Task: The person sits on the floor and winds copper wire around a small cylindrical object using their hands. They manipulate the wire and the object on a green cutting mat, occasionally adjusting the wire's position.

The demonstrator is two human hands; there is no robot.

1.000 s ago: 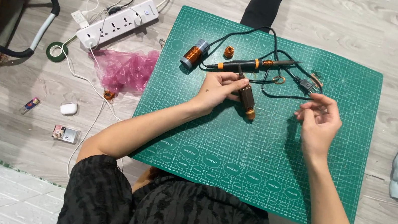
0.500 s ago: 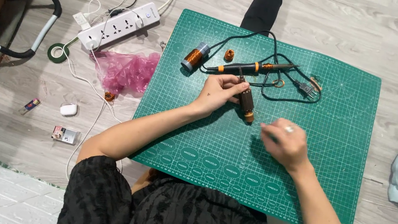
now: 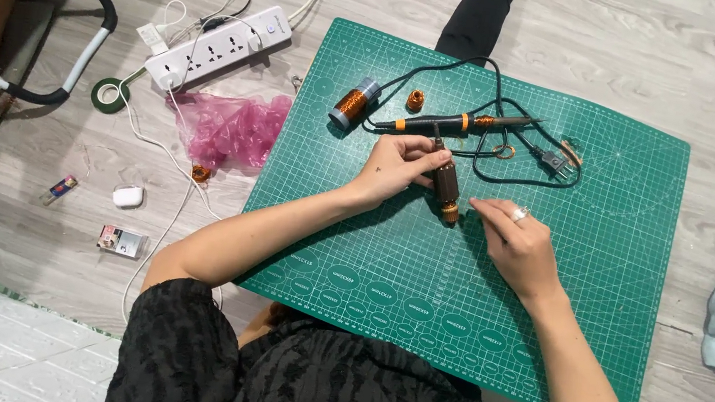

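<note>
Your left hand (image 3: 398, 165) pinches the brown wound coil (image 3: 445, 187) steady, tilted on the green cutting mat (image 3: 605, 259), while your right hand (image 3: 515, 248), fingertips pressed together, works at its lower end, soldering iron (image 3: 449, 123) parked behind.

Matt green mat (image 3: 548, 279); glossy copper coil (image 3: 446, 186)

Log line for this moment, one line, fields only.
left hand: holds brown coil on green mat | right hand: fingertips by coil's lower end | soldering iron: lying behind, untouched
</note>
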